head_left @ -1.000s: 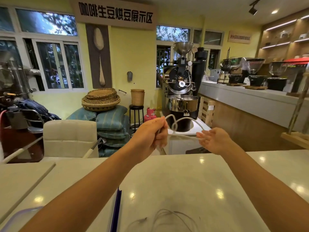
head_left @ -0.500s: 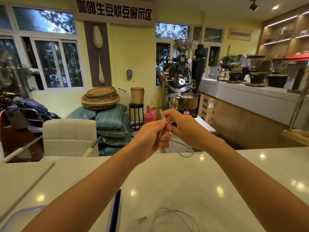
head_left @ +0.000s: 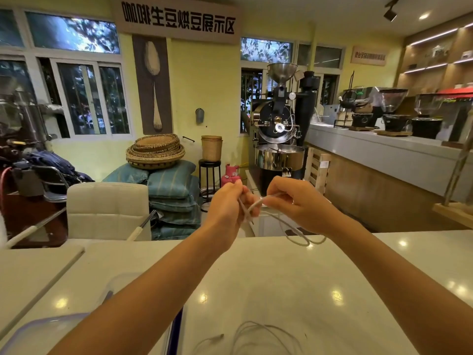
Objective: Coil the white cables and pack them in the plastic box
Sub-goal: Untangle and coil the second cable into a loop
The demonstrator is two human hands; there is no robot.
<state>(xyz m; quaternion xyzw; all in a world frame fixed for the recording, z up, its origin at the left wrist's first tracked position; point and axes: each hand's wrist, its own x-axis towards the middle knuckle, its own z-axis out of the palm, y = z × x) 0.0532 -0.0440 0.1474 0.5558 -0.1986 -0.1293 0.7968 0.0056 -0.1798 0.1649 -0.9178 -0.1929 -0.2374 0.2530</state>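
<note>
Both my hands are raised above the far edge of the white table, gripping one white cable (head_left: pixel 294 233). My left hand (head_left: pixel 227 208) pinches a bunch of its strands, one end poking out below the fingers. My right hand (head_left: pixel 299 203) holds the cable just to the right, and a loop hangs down from it over the table edge. A second white cable (head_left: pixel 256 336) lies loosely coiled on the table near the bottom. The clear plastic box (head_left: pixel 38 331) sits at the bottom left, partly hidden by my left forearm.
The white table (head_left: pixel 281 278) runs across the foreground. A cream chair (head_left: pixel 107 208) stands behind its far left edge. Beyond are stacked cushions, baskets, a coffee roaster (head_left: pixel 279 139) and a long counter (head_left: pixel 384 155) on the right.
My right hand came in from open on the right, met the left hand, took hold of the cable and has now drawn slightly right. A loop now hangs lower below it.
</note>
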